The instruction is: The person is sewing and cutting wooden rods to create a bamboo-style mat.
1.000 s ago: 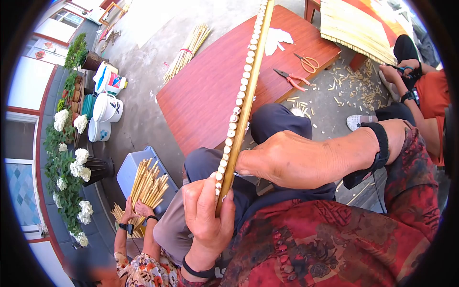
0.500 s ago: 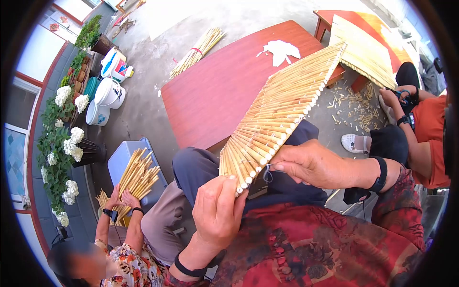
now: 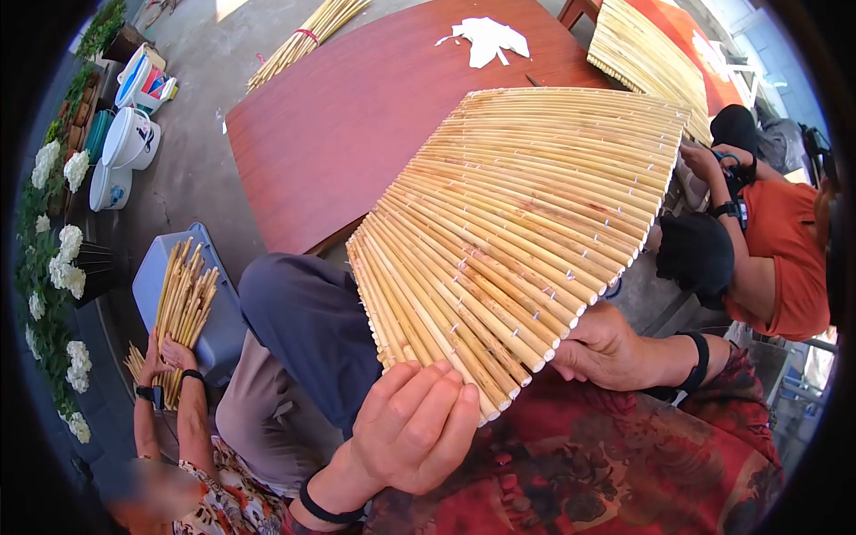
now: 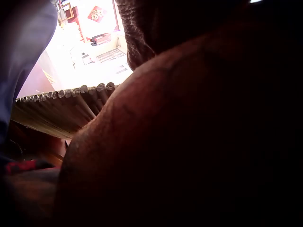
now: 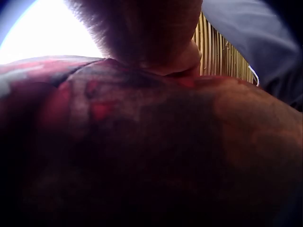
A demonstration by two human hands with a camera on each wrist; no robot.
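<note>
Reed mat (image 3: 526,192) may skew if ties (image 3: 515,333) slip.
Left hand (image 3: 415,428) pinches near corner; right hand (image 3: 608,349) at edge, grip unclear.

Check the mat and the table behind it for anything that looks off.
On the red table, a jagged white scrap lies loose, like torn litter. In the mat, a few stalks show brown blotches, perhaps natural. I see no spill or break.
</note>
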